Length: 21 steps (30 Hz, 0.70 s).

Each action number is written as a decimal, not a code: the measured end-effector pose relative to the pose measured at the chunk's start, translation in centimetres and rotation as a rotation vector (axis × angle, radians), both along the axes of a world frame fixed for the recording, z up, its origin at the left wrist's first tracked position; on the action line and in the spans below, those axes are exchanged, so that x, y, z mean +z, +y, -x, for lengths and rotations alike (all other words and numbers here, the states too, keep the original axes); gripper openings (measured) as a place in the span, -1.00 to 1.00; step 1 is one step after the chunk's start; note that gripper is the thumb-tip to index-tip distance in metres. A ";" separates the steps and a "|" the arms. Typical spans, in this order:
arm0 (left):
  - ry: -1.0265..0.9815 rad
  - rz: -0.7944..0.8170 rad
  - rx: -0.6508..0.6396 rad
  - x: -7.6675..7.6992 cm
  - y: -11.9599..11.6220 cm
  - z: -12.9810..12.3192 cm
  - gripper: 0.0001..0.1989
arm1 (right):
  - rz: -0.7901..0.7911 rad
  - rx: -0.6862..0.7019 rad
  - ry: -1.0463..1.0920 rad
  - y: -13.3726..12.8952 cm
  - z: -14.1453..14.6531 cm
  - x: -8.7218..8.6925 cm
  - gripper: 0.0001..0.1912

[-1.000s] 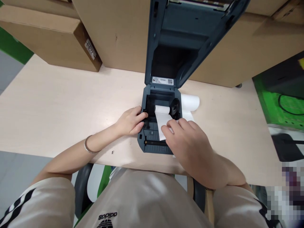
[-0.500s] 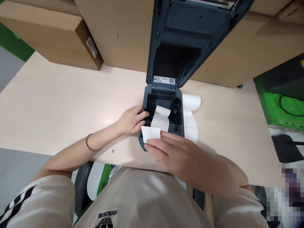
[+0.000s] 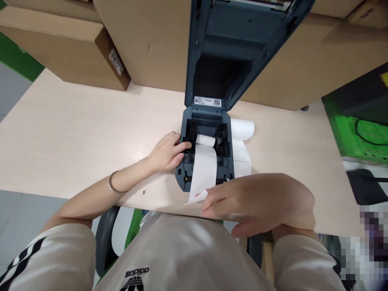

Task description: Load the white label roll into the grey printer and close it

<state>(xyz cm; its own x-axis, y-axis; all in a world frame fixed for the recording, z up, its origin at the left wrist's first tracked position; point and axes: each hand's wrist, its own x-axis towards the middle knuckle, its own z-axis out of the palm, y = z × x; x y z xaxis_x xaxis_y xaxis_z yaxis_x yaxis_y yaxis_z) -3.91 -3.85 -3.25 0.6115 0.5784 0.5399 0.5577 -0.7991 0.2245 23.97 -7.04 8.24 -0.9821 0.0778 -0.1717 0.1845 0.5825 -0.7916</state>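
A dark blue-grey label printer [image 3: 179,178] stands on the table with its lid [image 3: 236,48] raised. Inside sits a small roll of white label paper [image 3: 205,140] between black holders [image 3: 221,133]. Its strip [image 3: 205,165] runs over the printer's front edge toward me. My left hand [image 3: 166,152] rests against the printer's left side, fingers stretched out, index fingertip near the left holder. My right hand [image 3: 230,202] is at the strip's front end, bent fingers on the paper and thumb apart; the fingertips are partly hidden.
Beside the printer's right side lies a larger white paper roll [image 3: 242,129], its sheet [image 3: 242,157] unrolled toward me. Cardboard boxes [image 3: 60,48] line the back of the pale table [image 3: 91,129]. A green crate [image 3: 366,141] with a black cable is at the right.
My right hand has moved down toward me, drawing the paper end over the printer's front edge. The strip, earlier raised and folded, now lies flatter. My left hand stays at the printer's side.
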 end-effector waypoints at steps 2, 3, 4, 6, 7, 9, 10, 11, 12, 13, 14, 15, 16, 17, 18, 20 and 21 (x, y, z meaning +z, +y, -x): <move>0.003 -0.001 0.001 0.0 0.0 0.0 -0.35 | 0.097 0.024 -0.028 0.7 0.4 -0.5 -0.63; 0.002 -0.001 0.002 -0.1 0.1 0.0 -0.34 | 0.149 0.040 -0.043 1.1 0.7 -0.7 -0.60; -0.002 -0.002 0.001 -0.1 0.1 0.0 -0.34 | 0.201 0.060 -0.058 1.5 0.9 -1.0 -0.57; -0.012 -0.005 -0.006 -0.1 0.1 0.0 -0.34 | 0.310 0.119 -0.081 2.3 1.5 -1.6 -0.51; -0.016 -0.007 -0.009 -0.1 0.1 0.0 -0.34 | 0.366 0.158 -0.081 2.8 1.7 -1.9 -0.48; -0.019 -0.012 -0.015 -0.1 0.1 -0.1 -0.34 | 0.465 0.240 -0.057 3.6 2.1 -2.3 -0.44; -0.019 -0.018 -0.016 -0.1 0.1 -0.1 -0.35 | 0.505 0.275 -0.042 3.9 2.3 -2.5 -0.43; -0.020 -0.023 -0.016 0.0 0.1 -0.1 -0.35 | 0.538 0.305 -0.027 4.2 2.4 -2.6 -0.43; -0.019 -0.027 -0.015 0.0 0.1 -0.1 -0.35 | 0.566 0.327 -0.013 4.5 2.5 -2.7 -0.44; -0.017 -0.029 -0.014 0.1 0.1 -0.1 -0.35 | 0.588 0.344 -0.002 4.7 2.7 -2.7 -0.45; -0.013 -0.029 -0.013 0.1 0.1 -0.1 -0.35 | 0.607 0.358 0.008 4.9 2.8 -2.7 -0.46; -0.008 -0.029 -0.011 0.2 0.1 -0.1 -0.34 | 0.624 0.368 0.018 5.1 2.9 -2.7 -0.47; -0.002 -0.030 -0.009 0.2 0.1 -0.1 -0.33 | 0.636 0.375 0.024 5.3 3.0 -2.6 -0.48; 0.002 -0.033 -0.007 0.2 0.1 -0.1 -0.33 | 0.646 0.377 0.020 5.5 3.0 -2.6 -0.50; 0.005 -0.039 -0.007 0.2 0.1 -0.1 -0.33 | 0.652 0.377 0.006 5.6 3.1 -2.5 -0.52; 0.003 -0.060 -0.008 0.1 0.1 -0.2 -0.34 | 0.664 0.378 -0.030 5.8 3.1 -2.4 -0.55; 0.000 -0.070 -0.012 0.0 0.1 -0.1 -0.35 | 0.666 0.378 -0.043 5.8 3.1 -2.3 -0.55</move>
